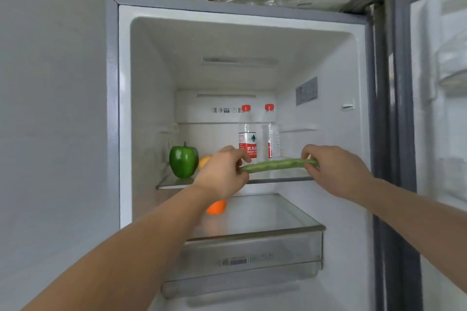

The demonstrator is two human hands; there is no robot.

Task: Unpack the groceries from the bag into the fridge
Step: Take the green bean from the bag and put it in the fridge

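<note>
- Cucumber — long, green, bumpy, level; left hand and right hand pinch its ends.
- Two bottles (red caps), one pepper, one orange.

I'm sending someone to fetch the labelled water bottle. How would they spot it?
Look in the open fridge, on the upper glass shelf. Two red-capped clear bottles stand at the back; take the labelled bottle on the left, with a broad red and white label facing out.
</note>
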